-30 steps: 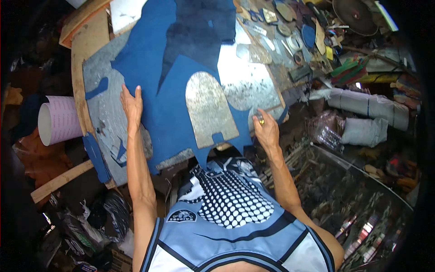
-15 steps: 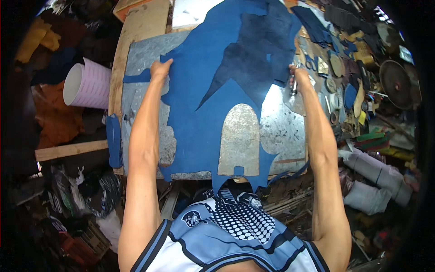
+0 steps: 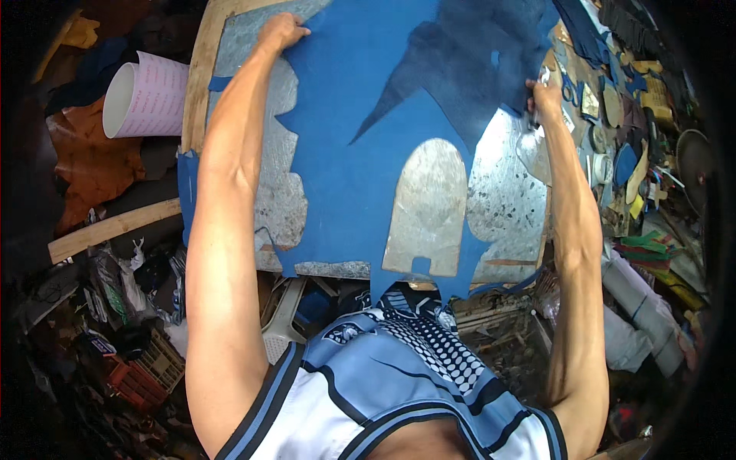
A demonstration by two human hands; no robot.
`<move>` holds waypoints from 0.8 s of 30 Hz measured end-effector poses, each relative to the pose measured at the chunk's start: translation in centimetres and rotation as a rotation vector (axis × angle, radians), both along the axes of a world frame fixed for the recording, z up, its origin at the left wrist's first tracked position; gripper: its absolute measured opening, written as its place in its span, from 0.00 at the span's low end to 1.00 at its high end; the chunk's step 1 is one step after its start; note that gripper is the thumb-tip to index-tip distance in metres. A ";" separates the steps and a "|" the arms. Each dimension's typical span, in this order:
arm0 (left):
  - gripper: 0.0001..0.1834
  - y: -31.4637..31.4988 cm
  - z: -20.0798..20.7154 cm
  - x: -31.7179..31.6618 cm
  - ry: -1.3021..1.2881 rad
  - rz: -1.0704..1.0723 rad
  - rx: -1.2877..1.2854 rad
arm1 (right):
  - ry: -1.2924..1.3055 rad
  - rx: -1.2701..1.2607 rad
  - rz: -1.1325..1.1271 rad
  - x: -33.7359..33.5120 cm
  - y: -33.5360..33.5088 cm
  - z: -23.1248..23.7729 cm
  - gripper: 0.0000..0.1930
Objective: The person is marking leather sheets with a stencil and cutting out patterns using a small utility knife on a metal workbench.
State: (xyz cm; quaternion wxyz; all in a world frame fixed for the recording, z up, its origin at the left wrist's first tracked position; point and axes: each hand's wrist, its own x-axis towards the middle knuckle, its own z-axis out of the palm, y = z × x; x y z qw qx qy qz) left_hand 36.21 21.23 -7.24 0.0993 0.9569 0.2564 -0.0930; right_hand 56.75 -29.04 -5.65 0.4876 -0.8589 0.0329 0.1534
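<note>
Hands (image 3: 284, 32) well apart — blue sheet (image 3: 337, 146) between them

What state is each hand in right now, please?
Left hand: at the left edge of the blue sheet; whether it pinches the sheet cannot be told.
Right hand: closed around a small dark tool, its kind unclear.

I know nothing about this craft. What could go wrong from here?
The arched plate lies on the blue leather with no visible clamp, so it might slide if the left hand, at the leather's edge, tugs. The leather's pointed tips hang past the near edge of the bench, close to the shirt, and could snag. The scissors near the right hand might get knocked.
</note>
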 end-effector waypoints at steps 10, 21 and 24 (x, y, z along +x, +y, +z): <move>0.34 4.5 -1.5 -6.2 -0.205 0.184 0.113 | 0.008 0.001 0.093 3.8 5.9 -1.6 0.12; 0.26 -28.7 6.4 -29.5 -0.288 -0.302 -0.515 | 0.036 -0.300 0.565 -28.8 -5.6 10.0 0.20; 0.29 -31.6 6.0 -30.7 -0.314 -0.270 -0.461 | 0.029 -0.389 0.539 -34.1 -6.4 9.3 0.26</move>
